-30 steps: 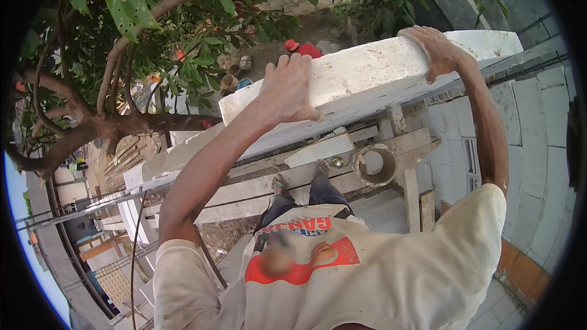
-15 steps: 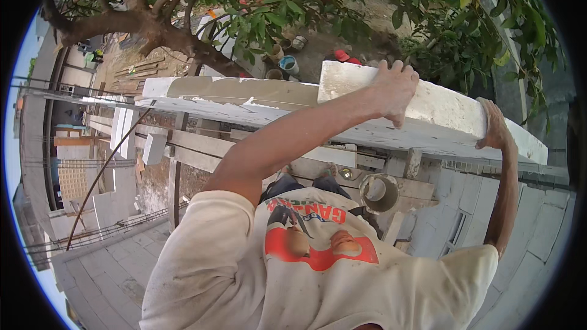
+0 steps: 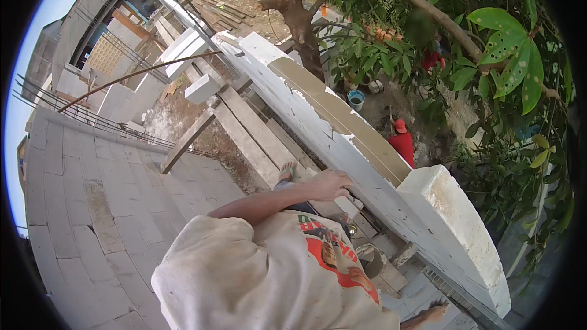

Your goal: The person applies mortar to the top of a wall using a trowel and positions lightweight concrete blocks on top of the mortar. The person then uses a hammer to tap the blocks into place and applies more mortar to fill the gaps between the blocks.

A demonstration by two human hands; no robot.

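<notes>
A long white masonry block [image 3: 455, 226] lies on top of the white wall [image 3: 324, 140], at the right end of a strip of grey-brown mortar [image 3: 348, 122]. My left hand [image 3: 331, 185] is on the near side of the wall, off the block. Its fingers bend loosely, and nothing shows in them. Low at the right, my right hand [image 3: 435, 310] is also off the block, with fingers stretched apart and nothing held. Below the wall, a mortar-smeared bucket [image 3: 371, 261] is partly hidden by my shirt.
I stand on wooden planks [image 3: 247, 136] along the wall. A tree trunk [image 3: 282, 6] and leafy branches overhang the far side. Down there a person in red [image 3: 402, 143] is near a blue-rimmed bucket [image 3: 356, 99]. A thin bent rod [image 3: 137, 79] crosses at left.
Both my hands have let go of the white block and drawn back to the near side of the wall. The block stays on the wall, and my view has turned.
</notes>
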